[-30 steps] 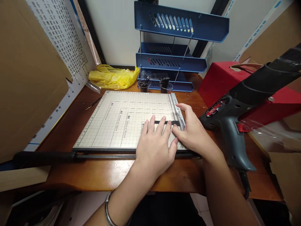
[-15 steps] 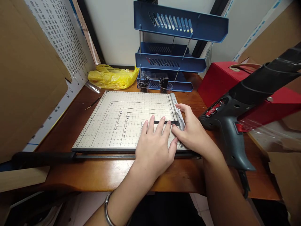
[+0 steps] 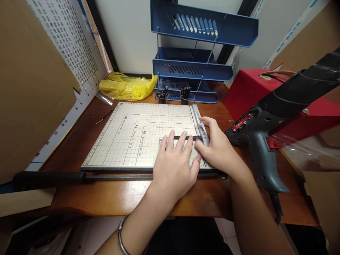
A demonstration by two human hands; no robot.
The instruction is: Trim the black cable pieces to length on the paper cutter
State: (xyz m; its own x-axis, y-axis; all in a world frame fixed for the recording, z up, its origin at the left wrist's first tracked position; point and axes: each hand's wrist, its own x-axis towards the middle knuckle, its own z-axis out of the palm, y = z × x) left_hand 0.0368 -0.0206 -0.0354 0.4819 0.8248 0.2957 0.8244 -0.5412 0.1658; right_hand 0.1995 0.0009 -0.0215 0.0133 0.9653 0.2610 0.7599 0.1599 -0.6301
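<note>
A grey gridded paper cutter board (image 3: 138, 134) lies on the wooden desk (image 3: 111, 194). My left hand (image 3: 175, 166) lies flat on its right part, fingers stretched out over thin black strips (image 3: 190, 137). My right hand (image 3: 216, 148) rests at the board's right ruler edge (image 3: 200, 124); its thumb and fingers pinch the right end of the black strips, index finger stretched along the ruler. The cutter's black arm and handle (image 3: 50, 176) lie along the board's near edge.
A grey and black heat gun (image 3: 268, 124) stands at the right beside a red box (image 3: 252, 92). Blue stacked trays (image 3: 193, 71), two cups of black pieces (image 3: 174, 95) and a yellow bag (image 3: 127, 86) sit behind. Cardboard (image 3: 29, 88) leans at left.
Both hands stay in place on the strips; only slight shifts of fingers and view.
</note>
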